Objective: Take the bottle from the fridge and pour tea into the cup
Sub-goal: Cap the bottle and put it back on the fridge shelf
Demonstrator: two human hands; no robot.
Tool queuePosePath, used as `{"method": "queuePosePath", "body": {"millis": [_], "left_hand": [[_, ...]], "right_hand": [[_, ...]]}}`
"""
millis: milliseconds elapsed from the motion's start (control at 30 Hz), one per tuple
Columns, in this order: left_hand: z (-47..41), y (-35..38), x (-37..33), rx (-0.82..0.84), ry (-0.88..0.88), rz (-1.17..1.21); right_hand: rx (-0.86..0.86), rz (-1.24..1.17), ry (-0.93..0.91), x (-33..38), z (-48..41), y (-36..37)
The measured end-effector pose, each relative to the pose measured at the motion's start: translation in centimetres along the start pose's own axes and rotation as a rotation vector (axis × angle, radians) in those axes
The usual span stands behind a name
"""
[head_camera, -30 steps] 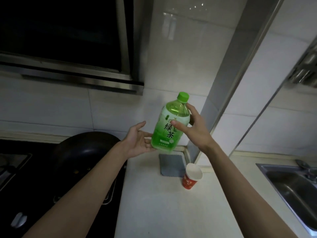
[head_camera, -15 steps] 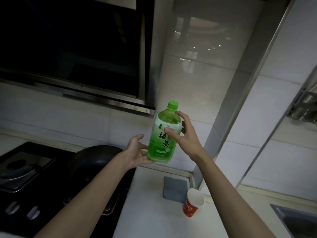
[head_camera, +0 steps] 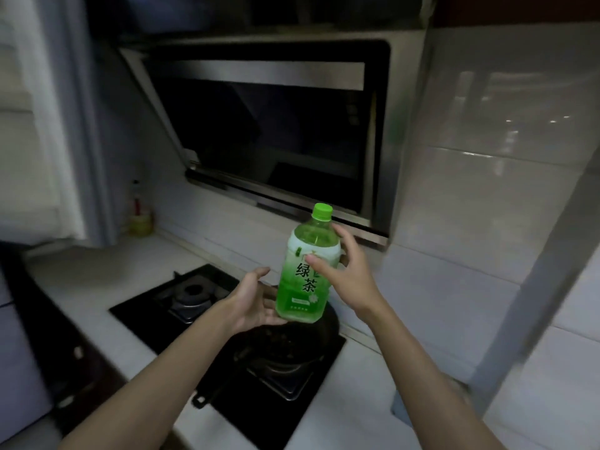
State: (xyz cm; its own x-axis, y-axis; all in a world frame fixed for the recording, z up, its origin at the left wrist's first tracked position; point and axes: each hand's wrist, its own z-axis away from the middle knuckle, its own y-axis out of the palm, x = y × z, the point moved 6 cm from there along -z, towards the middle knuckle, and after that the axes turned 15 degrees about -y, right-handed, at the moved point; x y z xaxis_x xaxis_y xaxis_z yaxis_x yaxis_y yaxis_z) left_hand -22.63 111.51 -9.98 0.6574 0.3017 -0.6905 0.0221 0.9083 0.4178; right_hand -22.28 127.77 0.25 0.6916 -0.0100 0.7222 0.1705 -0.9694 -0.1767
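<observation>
Green-capped clear plastic bottle of green tea point(head_camera: 303, 274): held upright in the air between the two hands, tilted slightly, label with dark characters facing the camera. Green liquid fills it to the shoulder. Screw cap point(head_camera: 322, 212) is on.

Right hand point(head_camera: 349, 280): grips the bottle at the upper part of the label. The thumb lies across the front and the fingers curl round the far side at the shoulder.

Left hand point(head_camera: 256, 302): palm turned up, fingers extended and relaxed, thumb raised clear. The fingertips meet the lower left side of the bottle near its base. Nothing is enclosed in this hand.

Below both hands: black glass gas hob point(head_camera: 146, 315) set into a white countertop point(head_camera: 97, 277). A dark round pan point(head_camera: 292, 345) sits on the burner directly under the bottle and the left hand. A second, bare burner point(head_camera: 194, 292) lies just left of the left hand.

Above and beyond the hands: slanted steel-framed range hood with a dark glass panel point(head_camera: 276, 131), its lower edge just behind the cap. Pale glossy wall tiles point(head_camera: 487, 206) stand to the right of the right hand. A small yellow-green jar point(head_camera: 141, 222) stands far to the left of the left hand, at the back of the countertop; detail is blurred.
</observation>
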Motion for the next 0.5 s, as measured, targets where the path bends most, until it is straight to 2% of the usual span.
{"method": "queuePosePath", "body": {"millis": [200,500], "left_hand": [[7.6,-9.5,-0.8,-0.186,0.111,0.123],[19.1,-22.5,-1.4,-0.387,0.283,0.305]], "right_hand": [[0.205,-0.114,-0.06,1.6,-2.9,10.6],[0.412,-0.275,-0.158,5.8,-6.4,26.5]]}}
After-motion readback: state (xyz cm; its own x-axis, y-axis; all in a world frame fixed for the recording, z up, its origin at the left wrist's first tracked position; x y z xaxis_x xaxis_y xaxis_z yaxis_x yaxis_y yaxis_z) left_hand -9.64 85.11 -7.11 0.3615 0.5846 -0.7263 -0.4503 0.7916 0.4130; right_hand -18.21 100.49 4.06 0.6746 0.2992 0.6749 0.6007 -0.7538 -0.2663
